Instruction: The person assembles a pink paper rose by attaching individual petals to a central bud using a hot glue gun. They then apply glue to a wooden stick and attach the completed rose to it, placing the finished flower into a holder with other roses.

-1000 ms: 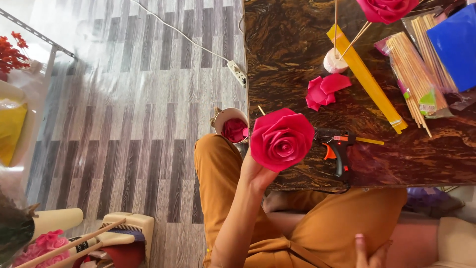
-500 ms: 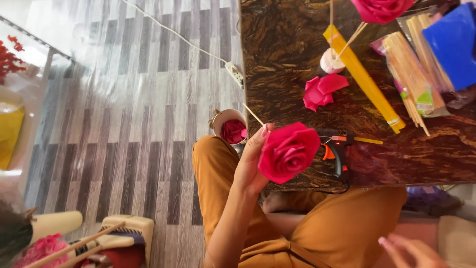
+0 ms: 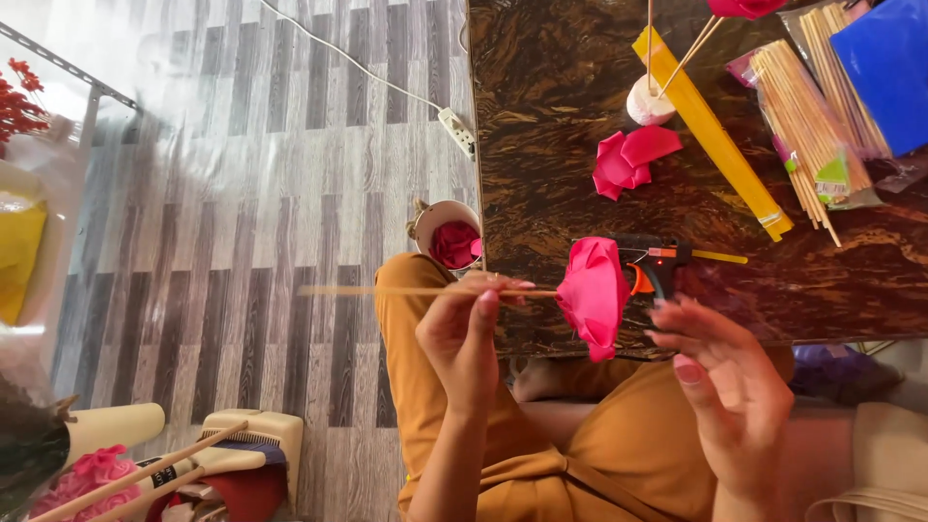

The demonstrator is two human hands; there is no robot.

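A dark marbled counter fills the upper right of the head view, above a grey striped floor and your lap in mustard-coloured clothing. On the counter lie a bundle of thin wooden sticks in a clear wrapper, a long yellow strip, loose pink petal pieces and a black and orange glue gun; a small cup of pink scraps sits just beside the counter's edge. Your left hand is pinched closed on a thin wooden stick, held level, with a full pink paper rose fixed at its right end, just in front of the counter's near edge. Your right hand hangs open with fingers spread, close to the rose but not touching it. Judging by its many layered petals, the rose looks largely built and already mounted; the loose petals suggest more may be added, and the stem is bare wood, not yet wrapped.
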